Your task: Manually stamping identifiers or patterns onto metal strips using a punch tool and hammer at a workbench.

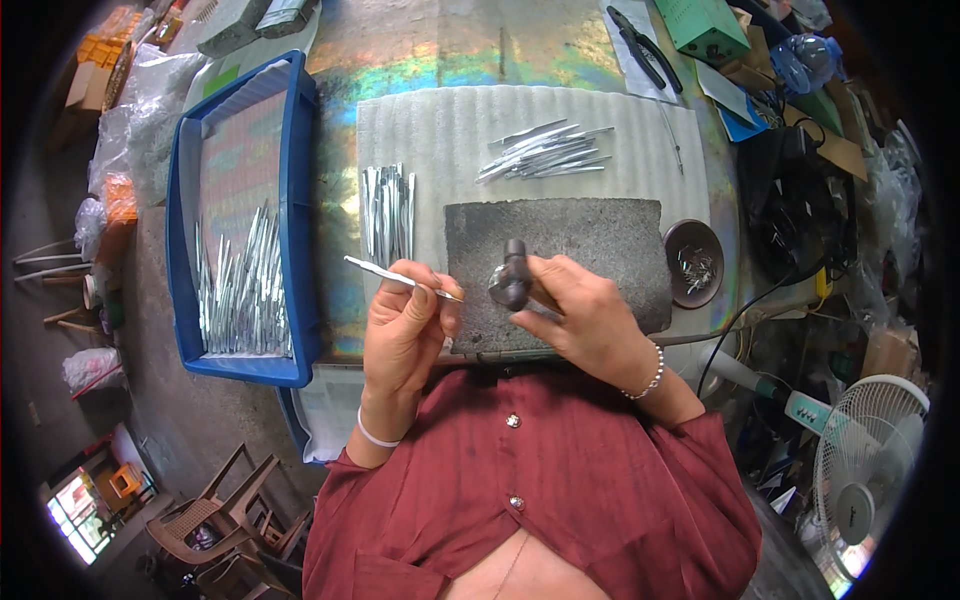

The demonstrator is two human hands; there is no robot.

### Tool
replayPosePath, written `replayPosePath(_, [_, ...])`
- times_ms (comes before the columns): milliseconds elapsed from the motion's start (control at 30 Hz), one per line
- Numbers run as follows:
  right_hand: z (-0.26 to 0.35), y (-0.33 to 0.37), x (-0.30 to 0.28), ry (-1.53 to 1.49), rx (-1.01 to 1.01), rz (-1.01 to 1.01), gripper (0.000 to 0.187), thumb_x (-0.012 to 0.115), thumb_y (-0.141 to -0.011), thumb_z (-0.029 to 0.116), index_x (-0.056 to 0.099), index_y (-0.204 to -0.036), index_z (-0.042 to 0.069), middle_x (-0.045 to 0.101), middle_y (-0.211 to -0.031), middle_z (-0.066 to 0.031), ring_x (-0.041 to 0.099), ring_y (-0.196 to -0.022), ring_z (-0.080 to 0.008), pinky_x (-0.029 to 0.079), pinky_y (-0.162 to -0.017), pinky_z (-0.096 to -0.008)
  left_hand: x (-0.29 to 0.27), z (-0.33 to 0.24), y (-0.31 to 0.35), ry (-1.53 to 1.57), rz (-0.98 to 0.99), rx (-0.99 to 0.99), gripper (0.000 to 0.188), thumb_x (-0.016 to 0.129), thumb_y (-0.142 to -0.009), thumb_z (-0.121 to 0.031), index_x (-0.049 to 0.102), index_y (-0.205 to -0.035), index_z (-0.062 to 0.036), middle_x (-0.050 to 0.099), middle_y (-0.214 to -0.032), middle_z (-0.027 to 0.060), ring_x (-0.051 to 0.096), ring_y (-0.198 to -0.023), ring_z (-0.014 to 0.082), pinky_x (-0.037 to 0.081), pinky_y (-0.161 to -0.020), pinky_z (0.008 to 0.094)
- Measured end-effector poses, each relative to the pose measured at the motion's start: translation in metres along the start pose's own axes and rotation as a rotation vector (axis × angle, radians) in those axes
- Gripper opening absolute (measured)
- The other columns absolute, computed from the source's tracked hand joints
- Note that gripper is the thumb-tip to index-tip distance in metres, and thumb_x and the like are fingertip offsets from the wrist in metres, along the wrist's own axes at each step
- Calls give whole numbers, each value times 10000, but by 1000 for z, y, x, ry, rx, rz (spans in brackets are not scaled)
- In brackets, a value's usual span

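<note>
My left hand pinches a thin silvery metal rod between thumb and fingers, its pointed end toward the upper left. In my right hand is a small dark hammer, its head over the grey stone slab. The rod's near end is left of the hammer head and apart from it. Beyond the slab lies a loose pile of similar rods. A neater bundle of rods lies left of the slab. To the slab's right, a round dark bowl holds small metal bits.
A blue tray with many rods stands at the left. White foam sheet lies under the slab and piles. Black-handled pliers and a green box are at the far right. A white fan stands lower right.
</note>
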State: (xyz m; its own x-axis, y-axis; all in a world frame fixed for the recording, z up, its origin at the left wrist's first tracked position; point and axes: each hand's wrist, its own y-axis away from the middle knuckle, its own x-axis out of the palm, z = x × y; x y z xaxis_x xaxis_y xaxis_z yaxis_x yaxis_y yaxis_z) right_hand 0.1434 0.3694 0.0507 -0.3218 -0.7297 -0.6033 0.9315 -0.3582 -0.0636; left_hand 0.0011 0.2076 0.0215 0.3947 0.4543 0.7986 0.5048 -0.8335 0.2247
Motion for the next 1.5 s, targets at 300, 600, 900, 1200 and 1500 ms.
replayPosePath(300, [-1,-7,12,-2,70,-48,427,737,-741,94,545,-1113,8,577,-901,-145,610,-798,-317,492,-683,-374,8,2,-1,-414,-8,96,73,568,-925,-62,567,-991,-30,652,-921,113,555,-669,89,462,-612,209])
replayPosePath(600, [4,-7,18,6,100,-42,427,737,-748,128,533,-1102,6,578,-901,-157,606,-780,-339,495,-684,-387,4,7,-5,-681,-2,110,90,587,-902,-19,588,-992,-19,657,-902,49,551,-672,55,457,-597,183])
replayPosePath(900, [4,-4,13,-140,157,-82,394,665,-806,104,469,-1138,23,580,-957,-187,634,-799,-339,505,-658,-404,7,9,-5,-657,-34,65,79,585,-904,-19,588,-983,-15,663,-865,53,535,-648,45,450,-593,177])
replayPosePath(1200, [-17,20,-18,-812,361,-112,288,524,-944,75,449,-1217,27,503,-837,21,452,-686,-41,395,-570,-213,13,8,-11,-748,-18,71,58,583,-899,-9,598,-955,-13,664,-866,49,521,-640,41,445,-596,176])
replayPosePath(1500, [-28,22,-8,-520,266,-136,311,600,-887,81,491,-1171,14,511,-736,-24,483,-655,-65,424,-597,-237,22,16,-12,-901,8,167,66,586,-883,29,624,-931,5,632,-845,18,502,-677,52,422,-614,192])
